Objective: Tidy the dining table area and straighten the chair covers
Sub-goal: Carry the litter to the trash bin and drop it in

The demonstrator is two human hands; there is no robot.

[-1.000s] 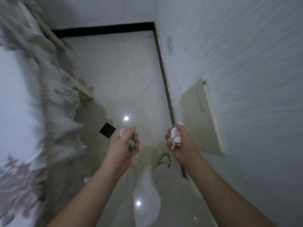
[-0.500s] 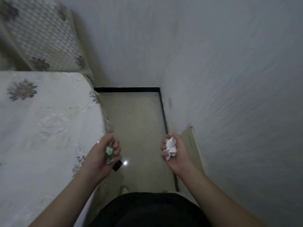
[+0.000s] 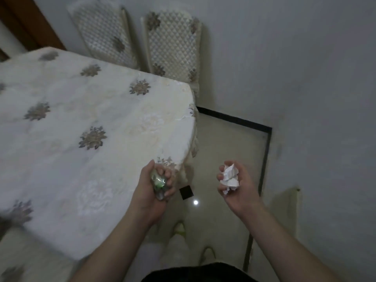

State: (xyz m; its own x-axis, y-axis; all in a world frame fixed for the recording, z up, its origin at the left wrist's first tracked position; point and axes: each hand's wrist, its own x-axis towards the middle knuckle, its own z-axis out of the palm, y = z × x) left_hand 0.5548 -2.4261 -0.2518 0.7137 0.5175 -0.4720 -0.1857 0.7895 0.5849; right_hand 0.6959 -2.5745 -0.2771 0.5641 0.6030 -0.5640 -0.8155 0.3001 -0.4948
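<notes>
The dining table, draped in a white cloth with grey flower motifs, fills the left half of the view. My left hand hovers at its near right corner and grips a crumpled green and silver wrapper. To the right, over the floor, my right hand holds a crumpled white tissue in its curled fingers. Two chairs with quilted cream covers, the left one and the right one, stand against the wall behind the table.
A white wall runs close along the right, with a black skirting line at the floor. A pale board leans on that wall. A small black square marks the glossy floor tile. A brown door frame is at the top left.
The view has swung up and left from the floor to the table and chairs. Both hands keep holding the wrapper and the tissue.
</notes>
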